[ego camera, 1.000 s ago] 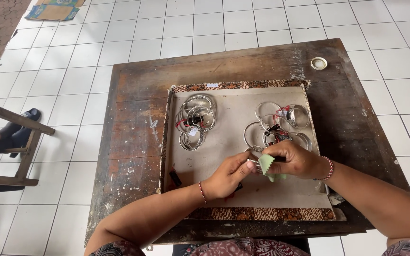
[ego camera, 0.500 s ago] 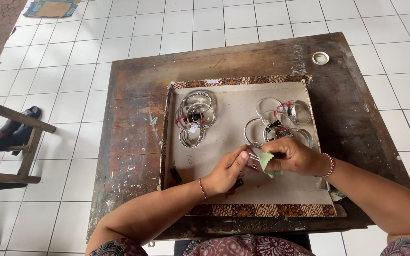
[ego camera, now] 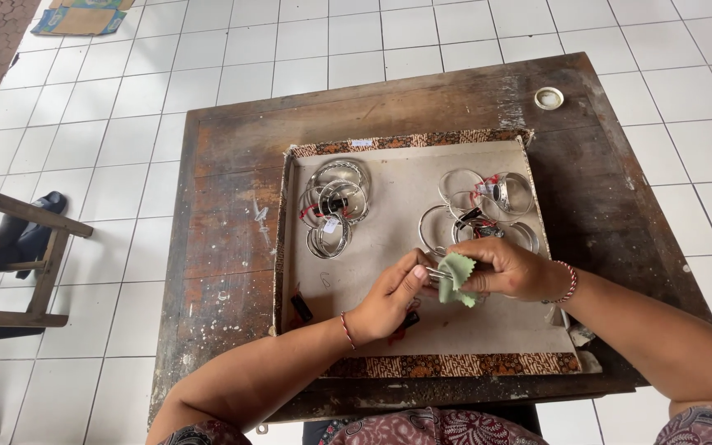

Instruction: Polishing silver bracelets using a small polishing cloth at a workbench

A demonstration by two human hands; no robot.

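Fingers (ego camera: 412, 276) of both hands pinch silver bangle (ego camera: 433, 273); right holds green cloth (ego camera: 456, 278) too.

Both forearms come up from the lower edge of the view and converge toward the middle. The left hand (ego camera: 391, 298) is turned palm-inward, its fingers curled and the thumb stretched toward the other hand, tip nearly meeting it. A thin red band circles the left wrist. The right hand (ego camera: 511, 269) sits just beside it, knuckles up, fingers bent into a pinch with the thumb tucked beneath; what the fingertips press on is partly hidden, so the grip seems closed rather than loose. A beaded band rings the right wrist.
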